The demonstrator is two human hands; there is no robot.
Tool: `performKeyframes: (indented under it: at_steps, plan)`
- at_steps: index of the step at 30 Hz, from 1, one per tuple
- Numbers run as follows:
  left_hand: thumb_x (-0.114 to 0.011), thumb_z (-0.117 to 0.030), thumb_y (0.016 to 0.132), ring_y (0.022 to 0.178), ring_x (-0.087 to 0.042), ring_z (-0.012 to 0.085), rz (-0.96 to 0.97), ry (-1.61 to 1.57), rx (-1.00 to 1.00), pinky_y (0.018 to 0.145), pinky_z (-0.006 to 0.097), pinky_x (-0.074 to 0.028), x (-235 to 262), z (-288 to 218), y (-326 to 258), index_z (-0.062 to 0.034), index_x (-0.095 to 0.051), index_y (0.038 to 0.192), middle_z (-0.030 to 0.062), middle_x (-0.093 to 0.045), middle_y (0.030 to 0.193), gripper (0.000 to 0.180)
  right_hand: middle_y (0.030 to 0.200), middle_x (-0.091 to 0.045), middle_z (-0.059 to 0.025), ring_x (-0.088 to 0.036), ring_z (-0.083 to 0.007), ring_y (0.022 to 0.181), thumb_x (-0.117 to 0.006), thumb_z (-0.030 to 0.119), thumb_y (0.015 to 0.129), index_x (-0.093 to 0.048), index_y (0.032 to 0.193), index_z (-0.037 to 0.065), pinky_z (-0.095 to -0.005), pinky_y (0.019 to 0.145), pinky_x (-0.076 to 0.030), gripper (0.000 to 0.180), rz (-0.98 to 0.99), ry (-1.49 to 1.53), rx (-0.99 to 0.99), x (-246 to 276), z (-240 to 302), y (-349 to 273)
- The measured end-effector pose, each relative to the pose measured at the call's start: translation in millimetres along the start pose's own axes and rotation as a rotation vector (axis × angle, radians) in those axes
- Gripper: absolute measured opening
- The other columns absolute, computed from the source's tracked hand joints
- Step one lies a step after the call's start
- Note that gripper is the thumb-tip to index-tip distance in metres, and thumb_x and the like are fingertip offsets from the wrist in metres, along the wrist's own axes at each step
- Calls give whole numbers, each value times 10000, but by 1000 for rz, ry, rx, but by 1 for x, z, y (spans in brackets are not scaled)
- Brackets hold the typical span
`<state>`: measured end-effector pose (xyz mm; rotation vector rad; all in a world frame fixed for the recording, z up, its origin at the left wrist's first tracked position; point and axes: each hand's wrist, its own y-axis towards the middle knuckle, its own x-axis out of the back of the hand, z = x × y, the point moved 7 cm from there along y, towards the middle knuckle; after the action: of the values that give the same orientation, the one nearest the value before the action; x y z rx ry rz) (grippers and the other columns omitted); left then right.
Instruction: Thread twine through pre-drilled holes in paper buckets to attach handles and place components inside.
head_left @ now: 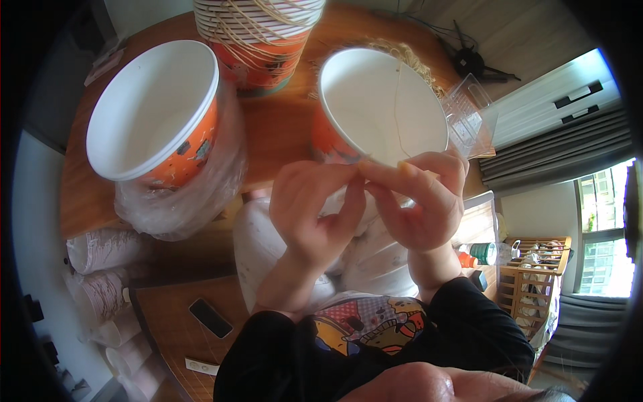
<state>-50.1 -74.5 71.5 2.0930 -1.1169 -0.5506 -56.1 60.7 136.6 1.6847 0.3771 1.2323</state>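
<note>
An orange paper cup with a white inside stands upright on the wooden table, its rim close to my fingers. A thin beige string runs down across the cup's inside to its near rim. My left hand and my right hand meet at the near rim, fingertips pinched together on the string's end. Both hands hover above my lap, touching each other.
A second stack of orange cups in a clear plastic bag sits at the left. A stack of cups with strings stands at the back. A clear plastic box lies at the right. A phone rests on a lower board.
</note>
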Motion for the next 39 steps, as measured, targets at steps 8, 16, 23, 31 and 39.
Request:
performKeyframes:
  at_steps: [8,16,23,31,39]
  plan:
    - [-673,-7,737,739,-633,265,4,71,-103,701,359,-492,0,-10,2,-21,-679,872,70,-681,819,136,965,-732,94,-585,-115,793,-820,102,688,-643,1166,113,-286,767,-359,509,-25,3,18,0,-1,4]
    - [-669,-13,693,729,-637,248,31,68,-124,721,353,-495,3,-14,2,-36,-684,862,56,-697,826,172,897,-721,90,-564,-114,801,-822,89,682,-674,1118,121,-296,762,-367,462,146,-20,-100,0,-2,4]
    - [-711,-47,694,723,-661,202,3,107,-126,725,324,-500,4,-14,2,-61,-723,925,32,-725,832,232,873,-694,92,-532,-111,771,-833,64,602,-763,920,147,-274,750,-379,336,58,38,-192,3,-5,5]
    - [-751,-16,698,743,-672,186,-7,165,-153,750,301,-514,3,-17,1,-47,-738,963,36,-735,842,267,838,-612,83,-521,-103,748,-837,58,591,-777,939,163,-255,724,-383,369,49,-37,-162,4,-5,3]
    - [-762,-5,694,743,-659,191,9,169,-135,755,299,-515,1,-14,0,-60,-740,927,28,-731,828,241,822,-604,75,-531,-102,742,-842,49,596,-769,948,163,-262,716,-375,377,22,-37,-176,3,-6,2]
